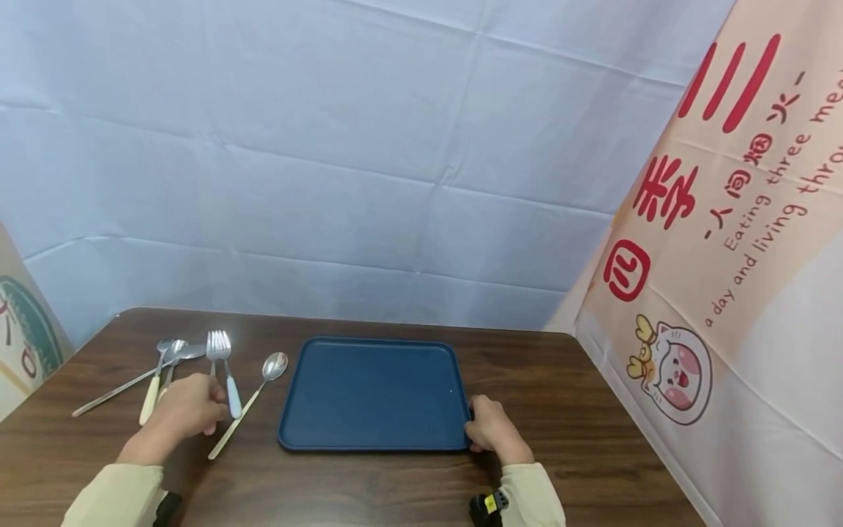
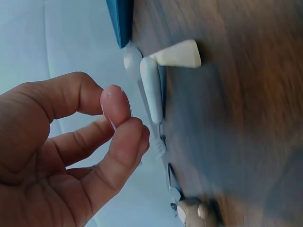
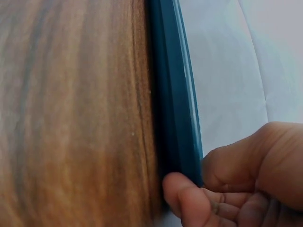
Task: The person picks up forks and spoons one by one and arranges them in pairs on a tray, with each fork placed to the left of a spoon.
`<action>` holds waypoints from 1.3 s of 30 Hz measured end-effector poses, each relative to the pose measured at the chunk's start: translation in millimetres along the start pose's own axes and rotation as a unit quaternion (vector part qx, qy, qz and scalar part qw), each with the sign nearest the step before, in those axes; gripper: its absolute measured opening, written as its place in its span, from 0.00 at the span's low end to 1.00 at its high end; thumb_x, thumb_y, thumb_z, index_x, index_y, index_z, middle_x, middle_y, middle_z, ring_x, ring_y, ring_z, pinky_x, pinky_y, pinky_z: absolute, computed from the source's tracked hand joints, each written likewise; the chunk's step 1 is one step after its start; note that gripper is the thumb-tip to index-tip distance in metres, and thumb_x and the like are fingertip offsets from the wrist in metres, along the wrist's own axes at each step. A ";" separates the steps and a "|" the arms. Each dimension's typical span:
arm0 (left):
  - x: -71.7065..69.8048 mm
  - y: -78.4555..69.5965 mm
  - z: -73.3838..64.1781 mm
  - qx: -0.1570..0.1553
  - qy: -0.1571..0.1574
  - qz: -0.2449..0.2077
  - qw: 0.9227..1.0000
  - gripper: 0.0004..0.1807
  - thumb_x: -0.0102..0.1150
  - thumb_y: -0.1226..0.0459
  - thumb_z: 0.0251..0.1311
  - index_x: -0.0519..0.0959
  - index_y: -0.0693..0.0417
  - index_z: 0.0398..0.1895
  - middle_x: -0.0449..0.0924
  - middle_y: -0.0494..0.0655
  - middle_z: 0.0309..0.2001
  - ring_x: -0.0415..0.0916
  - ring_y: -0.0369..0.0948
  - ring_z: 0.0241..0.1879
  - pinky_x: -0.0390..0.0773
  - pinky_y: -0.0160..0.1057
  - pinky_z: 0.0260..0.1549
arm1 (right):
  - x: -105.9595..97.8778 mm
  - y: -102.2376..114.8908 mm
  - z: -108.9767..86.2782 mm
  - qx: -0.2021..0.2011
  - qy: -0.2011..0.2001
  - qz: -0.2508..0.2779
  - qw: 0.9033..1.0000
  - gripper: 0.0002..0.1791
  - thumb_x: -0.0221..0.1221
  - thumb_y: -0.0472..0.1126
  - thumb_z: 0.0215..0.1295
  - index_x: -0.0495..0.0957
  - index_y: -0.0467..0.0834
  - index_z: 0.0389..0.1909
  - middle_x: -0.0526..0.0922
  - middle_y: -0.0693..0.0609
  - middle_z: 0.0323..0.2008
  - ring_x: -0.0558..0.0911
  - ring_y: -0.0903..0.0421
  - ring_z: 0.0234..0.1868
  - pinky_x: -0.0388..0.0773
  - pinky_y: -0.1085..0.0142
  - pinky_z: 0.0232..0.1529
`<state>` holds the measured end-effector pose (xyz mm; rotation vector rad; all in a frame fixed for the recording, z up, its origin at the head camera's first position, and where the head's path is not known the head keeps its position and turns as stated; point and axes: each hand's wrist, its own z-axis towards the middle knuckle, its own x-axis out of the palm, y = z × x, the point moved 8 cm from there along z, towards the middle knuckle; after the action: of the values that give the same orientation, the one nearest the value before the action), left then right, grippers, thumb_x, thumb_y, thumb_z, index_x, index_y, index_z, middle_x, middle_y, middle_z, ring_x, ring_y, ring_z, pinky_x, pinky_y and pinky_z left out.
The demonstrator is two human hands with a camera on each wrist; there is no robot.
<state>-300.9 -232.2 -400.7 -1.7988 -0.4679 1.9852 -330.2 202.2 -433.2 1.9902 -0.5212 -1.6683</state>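
Observation:
At the left, my left hand (image 1: pixel 187 406) pinches a fork (image 1: pixel 214 345) by its handle. The tines point away from me, and the fingers cover most of the handle. In the left wrist view the left hand (image 2: pixel 80 137) has its fingertips together around the handle. Close beside it lies a fork with a light blue handle (image 1: pixel 233 397), then a spoon with a pale handle (image 1: pixel 274 366). My right hand (image 1: pixel 490 426) grips the right edge of a dark blue tray (image 1: pixel 375 395), near its front corner. The right wrist view shows fingers around the tray's rim (image 3: pixel 182 104).
Left of the left hand lie more utensils: a fork with a yellow handle (image 1: pixel 151 399), a spoon (image 1: pixel 176 351) and a long thin metal handle (image 1: pixel 108 395), partly overlapping. All rest on a dark wooden table (image 1: pixel 560 395). Pale cloth (image 1: pixel 329 183) hangs behind it.

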 end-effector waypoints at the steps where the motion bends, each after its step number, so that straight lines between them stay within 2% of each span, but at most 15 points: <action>1: 1.4 -1.5 0.6 0.000 0.002 -0.003 1.000 0.03 0.58 0.68 0.41 0.73 0.55 0.21 0.68 0.39 0.07 0.68 0.38 0.13 0.65 0.40 0.18 | 0.1 -0.2 0.4 0.000 0.000 0.000 1.000 0.21 0.50 0.22 0.53 0.68 0.22 0.52 0.78 0.33 0.36 0.77 0.55 0.13 0.75 0.65 0.17; 13: 15.7 -31.8 7.9 0.015 0.023 -0.029 0.999 0.04 0.57 0.70 0.43 0.74 0.58 0.25 0.69 0.40 0.08 0.70 0.38 0.14 0.68 0.40 0.22 | -2.8 2.7 -2.1 -0.016 -0.013 -0.025 0.999 0.19 0.51 0.23 0.53 0.72 0.24 0.49 0.78 0.40 0.27 0.76 0.56 0.11 0.73 0.65 0.17; 17: 23.2 -43.3 10.2 0.022 0.026 -0.039 0.999 0.04 0.57 0.70 0.43 0.74 0.58 0.25 0.68 0.40 0.07 0.69 0.38 0.13 0.69 0.40 0.22 | -3.2 2.2 -2.5 -0.015 -0.012 -0.019 1.000 0.19 0.51 0.23 0.52 0.72 0.25 0.48 0.77 0.40 0.27 0.76 0.56 0.11 0.74 0.65 0.17; 21: 30.5 -56.8 11.8 0.043 0.024 -0.046 0.998 0.05 0.57 0.71 0.41 0.74 0.59 0.25 0.67 0.39 0.06 0.68 0.38 0.11 0.69 0.39 0.21 | -2.6 2.1 -2.0 -0.013 -0.009 -0.010 1.000 0.19 0.51 0.22 0.51 0.71 0.24 0.47 0.78 0.38 0.28 0.76 0.56 0.11 0.74 0.65 0.16; 25: 38.8 -67.8 12.8 0.047 0.028 -0.065 0.996 0.07 0.58 0.73 0.41 0.75 0.61 0.27 0.68 0.41 0.08 0.68 0.38 0.11 0.70 0.38 0.21 | -2.8 3.1 -2.4 -0.005 -0.005 -0.007 1.000 0.21 0.51 0.23 0.52 0.70 0.23 0.49 0.78 0.37 0.29 0.76 0.57 0.11 0.74 0.66 0.16; 30: 47.8 -76.9 13.7 0.042 0.030 -0.070 0.996 0.08 0.59 0.75 0.40 0.77 0.63 0.28 0.68 0.41 0.09 0.69 0.37 0.10 0.71 0.37 0.20 | -2.3 1.8 -1.9 -0.006 -0.005 -0.009 1.000 0.20 0.51 0.23 0.53 0.70 0.23 0.50 0.78 0.39 0.27 0.76 0.56 0.11 0.74 0.65 0.17; 39: 62.7 -89.3 17.5 0.057 0.035 -0.058 0.996 0.08 0.60 0.75 0.40 0.78 0.62 0.28 0.68 0.41 0.10 0.68 0.36 0.09 0.70 0.36 0.19 | -3.3 1.0 -2.0 -0.015 -0.007 -0.012 1.000 0.20 0.51 0.23 0.53 0.69 0.23 0.50 0.78 0.38 0.29 0.76 0.56 0.11 0.74 0.65 0.18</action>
<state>-315.8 -122.8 -406.7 -1.7248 -0.4175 1.8269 -328.8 203.5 -429.7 1.9722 -0.4762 -1.6974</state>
